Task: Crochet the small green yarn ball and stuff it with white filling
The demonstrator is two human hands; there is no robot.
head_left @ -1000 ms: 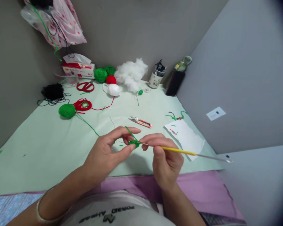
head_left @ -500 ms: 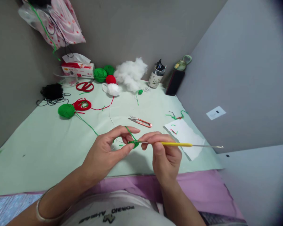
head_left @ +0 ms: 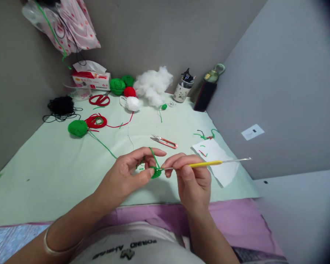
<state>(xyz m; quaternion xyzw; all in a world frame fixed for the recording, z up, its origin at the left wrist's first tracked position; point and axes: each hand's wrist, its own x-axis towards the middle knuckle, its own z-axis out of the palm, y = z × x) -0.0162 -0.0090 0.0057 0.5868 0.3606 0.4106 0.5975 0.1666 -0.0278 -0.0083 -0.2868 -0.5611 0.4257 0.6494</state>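
My left hand (head_left: 132, 170) pinches a small green crochet piece (head_left: 156, 173) between thumb and fingers. Green yarn (head_left: 154, 157) runs from the piece up over its raised index finger. In my right hand (head_left: 191, 176) is a crochet hook (head_left: 206, 164) with a yellow handle, gripped like a knife. Its left tip meets the upper edge of the green piece; whether the tip is inside a stitch is too small to tell. The hook's other metal end points right, over the white paper. From the green yarn ball (head_left: 77, 128) at left, a strand leads toward my left hand.
Orange thread snips (head_left: 165, 142) lie just beyond my hands. Torn white paper (head_left: 218, 165) with yarn scraps is at right. Farther back are red scissors (head_left: 99, 99), black yarn (head_left: 61, 106), white stuffing (head_left: 154, 86), a pen cup (head_left: 181, 91), a phone (head_left: 205, 96) and a tissue box (head_left: 92, 80).
The hook has tilted, its right end rising and shifting left, and its left tip has drawn back slightly to the right. More of the green piece shows below my left thumb and fingers.
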